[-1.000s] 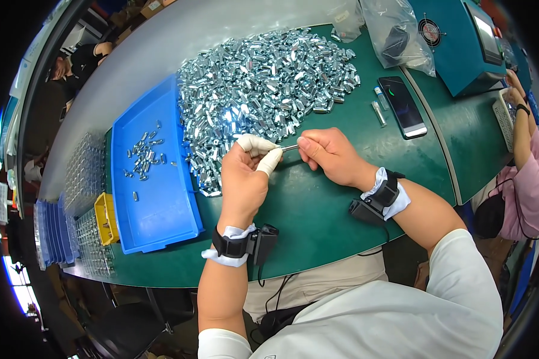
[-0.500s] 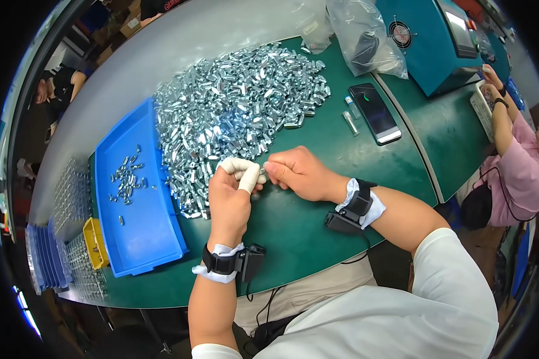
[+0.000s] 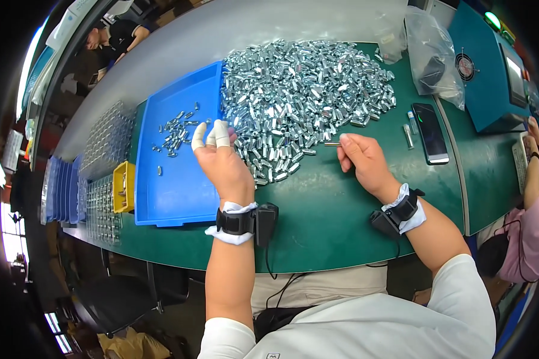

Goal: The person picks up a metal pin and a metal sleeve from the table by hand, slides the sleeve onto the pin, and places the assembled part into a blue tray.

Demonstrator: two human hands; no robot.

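My left hand [image 3: 223,161], with white covers on several fingertips, is raised over the right edge of the blue tray [image 3: 179,206]. Its fingers are apart, and I see nothing gripped between them. A small metal piece [image 3: 208,121] shows just beyond the fingertips. To the right, my right hand [image 3: 365,158] pinches a thin metal rod [image 3: 332,143] that points left. A large heap of shiny metal sleeve-like pieces [image 3: 305,90] lies beyond and between my hands. Several similar pieces [image 3: 175,133] lie scattered inside the tray.
A yellow bin [image 3: 123,186] and clear racks [image 3: 105,146] stand left of the tray. On the right lie a phone [image 3: 430,134], small tubes [image 3: 408,136] and a plastic bag [image 3: 431,54], with a teal machine [image 3: 488,78] beyond. Co-workers sit at far left and right.
My hands have come apart: the left went left to the tray with its fingers spreading, the right drew away rightward with the rod. The view has swung left.
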